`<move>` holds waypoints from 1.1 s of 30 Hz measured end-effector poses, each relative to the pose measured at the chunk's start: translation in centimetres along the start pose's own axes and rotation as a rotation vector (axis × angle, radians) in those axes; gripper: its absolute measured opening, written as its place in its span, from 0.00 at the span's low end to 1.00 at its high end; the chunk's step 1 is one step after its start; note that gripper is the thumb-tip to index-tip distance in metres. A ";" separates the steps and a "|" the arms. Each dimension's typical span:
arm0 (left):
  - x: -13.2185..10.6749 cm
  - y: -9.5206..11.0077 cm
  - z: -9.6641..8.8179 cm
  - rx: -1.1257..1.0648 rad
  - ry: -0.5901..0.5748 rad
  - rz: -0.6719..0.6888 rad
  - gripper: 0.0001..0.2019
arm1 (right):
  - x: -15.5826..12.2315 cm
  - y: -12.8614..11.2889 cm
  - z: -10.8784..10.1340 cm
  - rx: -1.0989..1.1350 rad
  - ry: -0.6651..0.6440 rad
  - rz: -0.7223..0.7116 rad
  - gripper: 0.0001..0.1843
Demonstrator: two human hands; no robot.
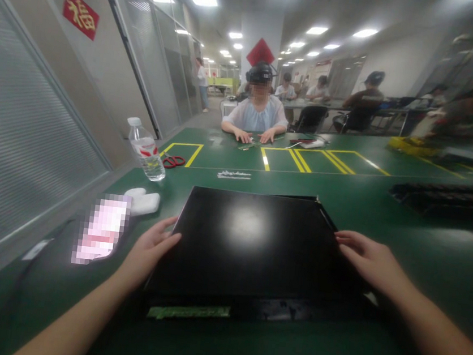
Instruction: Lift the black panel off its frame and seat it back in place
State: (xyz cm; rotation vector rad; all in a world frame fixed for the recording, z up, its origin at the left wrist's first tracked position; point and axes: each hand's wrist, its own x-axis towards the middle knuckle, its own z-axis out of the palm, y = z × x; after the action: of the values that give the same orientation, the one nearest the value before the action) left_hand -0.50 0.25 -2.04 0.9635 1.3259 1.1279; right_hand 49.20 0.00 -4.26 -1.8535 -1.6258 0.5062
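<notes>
A flat, glossy black panel point(248, 258), like a screen or a shallow box lid, lies in front of me with a ceiling light mirrored in its top. Along its near edge runs a strip of green tape point(189, 312). My left hand point(158, 242) clasps the panel's left edge, thumb near the top and fingers along the side. At the opposite edge, my right hand point(360, 251) holds the right side, its fingertips partly hidden. Close to the right hand, a thin dark rim shows at the far right corner of the panel.
On the green table point(317, 181) at left are a phone point(105, 228), a white case point(146, 201), a water bottle point(147, 153) and red-handled scissors point(174, 162). A black ridged tray point(447, 199) lies right. Opposite sits a person point(257, 108) with hands on the table.
</notes>
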 end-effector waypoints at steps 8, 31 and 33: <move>0.3 0.1 -0.1 0.039 0.087 0.121 0.36 | 0.2 0.0 -0.1 0.018 0.000 0.010 0.25; 1.8 -1.8 -1.4 0.405 0.119 0.216 0.29 | 0.2 0.0 -0.3 0.040 0.007 0.002 0.20; 1.8 -2.0 -1.4 0.419 0.112 0.202 0.29 | 0.2 -0.1 -0.3 0.034 0.010 -0.002 0.20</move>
State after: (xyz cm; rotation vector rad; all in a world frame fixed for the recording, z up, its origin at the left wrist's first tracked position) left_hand -1.95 1.48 -4.46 1.3810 1.6223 1.0865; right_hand 49.36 0.09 -3.92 -1.8265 -1.6025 0.5200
